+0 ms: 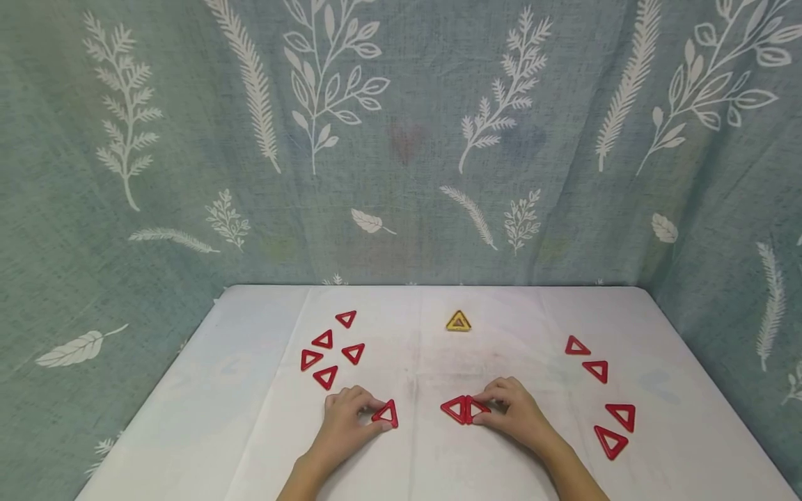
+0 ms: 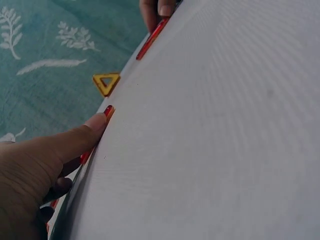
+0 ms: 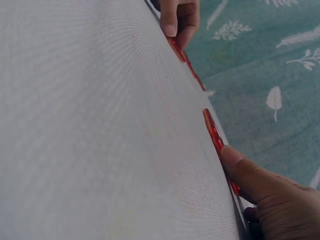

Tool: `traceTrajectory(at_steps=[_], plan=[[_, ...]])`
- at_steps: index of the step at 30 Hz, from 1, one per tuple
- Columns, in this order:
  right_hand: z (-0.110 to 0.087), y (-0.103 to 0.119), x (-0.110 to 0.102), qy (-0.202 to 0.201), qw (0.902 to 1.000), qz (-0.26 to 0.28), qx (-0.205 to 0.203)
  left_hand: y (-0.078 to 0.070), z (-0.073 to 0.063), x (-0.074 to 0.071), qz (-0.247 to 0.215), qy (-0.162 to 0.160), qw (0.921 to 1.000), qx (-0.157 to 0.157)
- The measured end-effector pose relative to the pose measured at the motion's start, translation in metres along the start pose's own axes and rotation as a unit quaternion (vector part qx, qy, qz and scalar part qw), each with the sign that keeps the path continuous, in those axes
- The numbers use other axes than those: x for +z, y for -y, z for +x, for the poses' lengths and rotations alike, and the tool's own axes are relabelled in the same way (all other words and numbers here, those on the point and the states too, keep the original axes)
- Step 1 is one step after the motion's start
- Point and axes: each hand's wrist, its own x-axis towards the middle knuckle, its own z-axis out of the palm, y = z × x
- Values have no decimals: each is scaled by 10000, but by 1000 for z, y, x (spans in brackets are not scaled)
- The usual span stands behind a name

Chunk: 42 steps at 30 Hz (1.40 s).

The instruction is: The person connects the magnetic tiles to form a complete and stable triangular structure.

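My left hand (image 1: 348,420) pinches a red triangle frame (image 1: 386,415) between thumb and fingers, low over the white table. Right of it, my right hand (image 1: 515,412) pinches another red triangle (image 1: 477,410) at its outer corner. That piece sits edge to edge with a further red triangle (image 1: 454,409), whose tip points left. In the left wrist view the thumb (image 2: 95,122) presses the held piece, seen nearly edge-on. The right wrist view likewise shows the right thumb (image 3: 232,156) on a thin red edge (image 3: 214,132).
Several red triangles (image 1: 325,377) lie loosely grouped at the table's left. More red triangles (image 1: 610,442) are spread along the right side. A yellow triangle (image 1: 459,321) stands near the back of the white table (image 1: 263,313). Behind hangs a green leaf-patterned curtain (image 1: 401,174).
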Motion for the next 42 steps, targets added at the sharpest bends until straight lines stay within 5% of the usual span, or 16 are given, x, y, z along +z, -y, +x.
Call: traceTrajectory(at_steps=[8, 27, 36, 42], plan=[[-1, -1, 0, 24, 9999, -3, 126, -9, -1, 12, 142, -179, 9986, 482], [-3, 2, 2, 106, 9995, -27, 282, -42, -8, 36, 29, -12, 9990, 446], [-2, 2, 1, 99, 9995, -39, 296, -54, -6, 48, 257, -381, 9966, 681], [-1, 2, 0, 81, 9997, -59, 229, -60, -4, 54, 444, -444, 9974, 357]])
